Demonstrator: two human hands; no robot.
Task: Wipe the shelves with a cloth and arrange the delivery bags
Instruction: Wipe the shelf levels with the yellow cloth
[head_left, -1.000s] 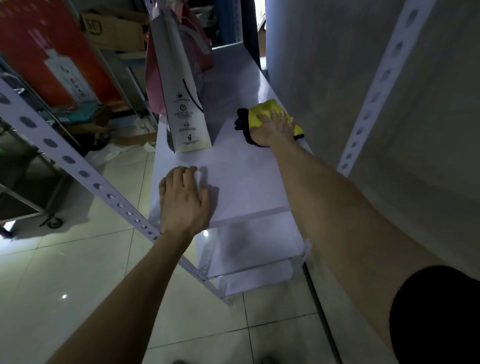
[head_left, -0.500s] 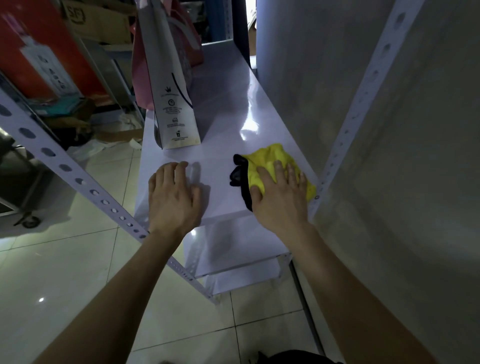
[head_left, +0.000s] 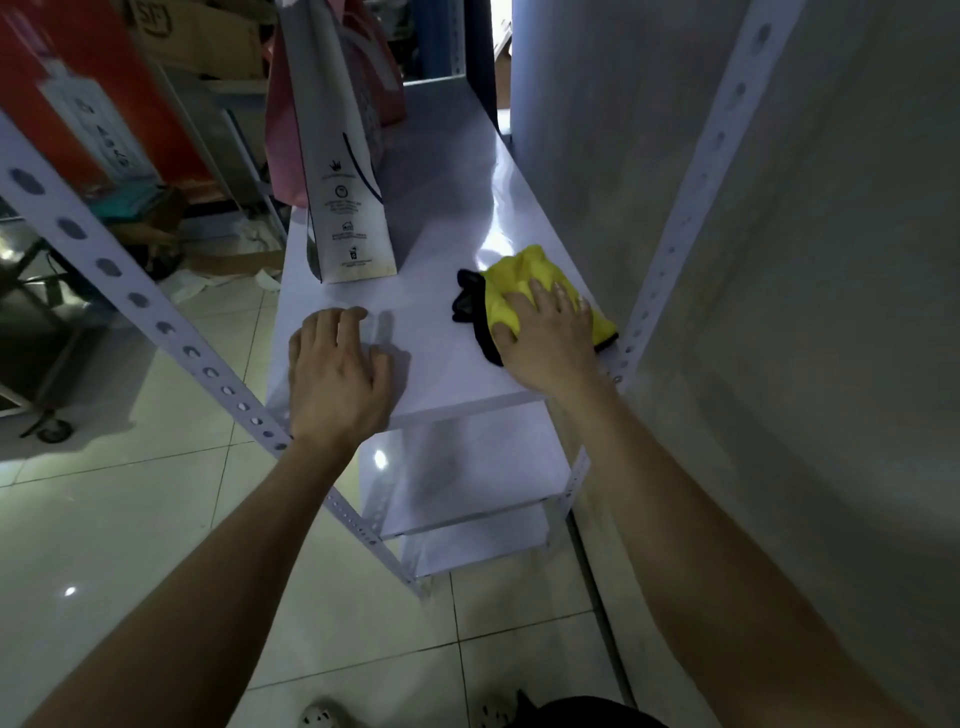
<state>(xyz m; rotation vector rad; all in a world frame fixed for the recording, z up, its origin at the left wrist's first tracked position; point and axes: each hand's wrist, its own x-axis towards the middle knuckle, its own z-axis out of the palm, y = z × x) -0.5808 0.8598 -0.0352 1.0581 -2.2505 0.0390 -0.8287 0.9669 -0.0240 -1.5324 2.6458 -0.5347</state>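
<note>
Two hands lie flat on the shelf (head_left: 447, 343): your left hand (head_left: 337, 374) spread bare at the near edge, your right hand (head_left: 550, 338) pressing the cloth (head_left: 522, 270) by the right post (head_left: 648, 296). Wipe with even, overlapping strokes, skirting the bag (head_left: 345, 208) far left.

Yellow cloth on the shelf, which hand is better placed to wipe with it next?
Right. The right hand presses on the yellow cloth at the right edge of the shelf; the left hand rests on bare shelf, apart from it.
</note>
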